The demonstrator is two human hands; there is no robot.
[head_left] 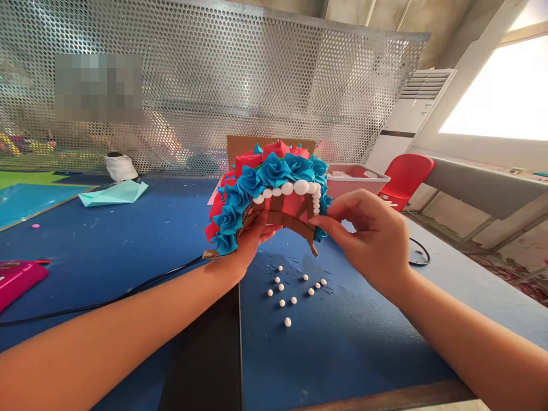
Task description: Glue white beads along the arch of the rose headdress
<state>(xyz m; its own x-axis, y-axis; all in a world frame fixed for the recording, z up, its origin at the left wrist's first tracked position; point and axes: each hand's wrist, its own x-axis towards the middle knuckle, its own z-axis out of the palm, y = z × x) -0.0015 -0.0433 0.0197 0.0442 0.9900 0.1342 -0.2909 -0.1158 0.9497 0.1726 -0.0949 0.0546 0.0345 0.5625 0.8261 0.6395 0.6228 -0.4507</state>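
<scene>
A cardboard headdress, covered in blue and red paper flowers, is held up above the table. White balls line its front edge and run down its right side. My left hand grips the cardboard from below, thumb inside the arch and fingers underneath. At the lower right end of the ball row, my right hand is closed in a pinch, thumb and forefinger against the edge. What lies between those fingertips is too small to make out. Several loose white balls lie on the table below.
The blue table carries a black panel, a black cable, a magenta box and folded pale green paper. Behind the headdress stand a pink basket and a perforated metal screen. A red chair is at right.
</scene>
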